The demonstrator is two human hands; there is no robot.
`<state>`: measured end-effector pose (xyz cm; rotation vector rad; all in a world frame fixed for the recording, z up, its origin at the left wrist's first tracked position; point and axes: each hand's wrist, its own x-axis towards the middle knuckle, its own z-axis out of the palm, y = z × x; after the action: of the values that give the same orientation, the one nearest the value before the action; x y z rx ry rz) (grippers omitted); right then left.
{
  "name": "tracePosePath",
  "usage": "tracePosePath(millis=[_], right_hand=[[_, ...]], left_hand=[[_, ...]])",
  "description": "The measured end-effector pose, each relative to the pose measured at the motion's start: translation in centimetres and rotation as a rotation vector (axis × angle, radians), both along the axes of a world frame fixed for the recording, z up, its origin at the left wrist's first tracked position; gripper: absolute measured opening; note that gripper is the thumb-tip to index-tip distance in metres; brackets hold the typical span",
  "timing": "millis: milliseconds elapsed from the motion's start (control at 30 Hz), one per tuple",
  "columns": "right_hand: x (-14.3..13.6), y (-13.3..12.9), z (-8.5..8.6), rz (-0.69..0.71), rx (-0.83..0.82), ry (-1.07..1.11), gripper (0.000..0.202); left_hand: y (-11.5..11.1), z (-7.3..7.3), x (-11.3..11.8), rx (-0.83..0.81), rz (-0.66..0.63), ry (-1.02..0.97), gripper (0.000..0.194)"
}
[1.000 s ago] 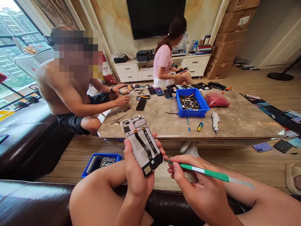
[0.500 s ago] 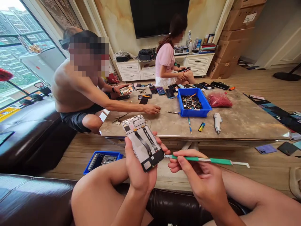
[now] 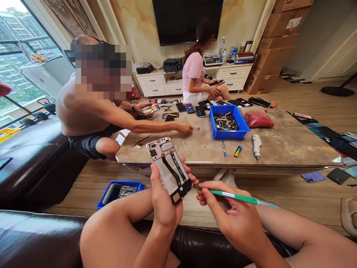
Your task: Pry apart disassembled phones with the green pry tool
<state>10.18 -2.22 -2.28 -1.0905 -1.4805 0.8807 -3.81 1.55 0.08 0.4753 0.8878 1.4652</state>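
Observation:
My left hand (image 3: 164, 203) is wrapped round an opened phone (image 3: 170, 169), tilted with its inner side facing me. Black flex cables run down its pale metal frame to a black section at the lower end. Between the thumb and fingers of my right hand (image 3: 231, 212) is a green-handled pry tool (image 3: 237, 196). Its near tip meets the phone's lower right edge, where my fingers partly hide it; the other end points right, over my thigh.
On the table (image 3: 195, 152) stand a blue bin of small parts (image 3: 227, 124), a red bag (image 3: 259, 119), a white electric screwdriver (image 3: 256, 147), a battery (image 3: 238, 151) and several phones. A co-worker's hand (image 3: 185, 127) reaches over it. A blue tray (image 3: 136, 185) lies on the floor.
The pry tool has turned, its far end dropping and swinging left. The co-worker's hand has moved right and now holds the small screwdriver that lay beside the bin.

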Motion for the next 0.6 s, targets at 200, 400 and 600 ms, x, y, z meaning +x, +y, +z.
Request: tracePosePath(millis=[200,400,600], right_hand=[[0.3,0.8,-0.7,0.081,-0.174,0.290,0.016],[0.2,0.8,-3.1,0.118,-0.200,0.624,0.012],[0.1,1.0,-3.2,0.188,-0.240,0.669,0.013]], left_hand=[[-0.2,-0.5,0.3,0.038,0.018,0.022,0.067],[0.2,0.4,0.1,-0.022,-0.016,-0.208,0.071],[0.5,0.1,-0.2,-0.108,-0.032,-0.266,0.068]])
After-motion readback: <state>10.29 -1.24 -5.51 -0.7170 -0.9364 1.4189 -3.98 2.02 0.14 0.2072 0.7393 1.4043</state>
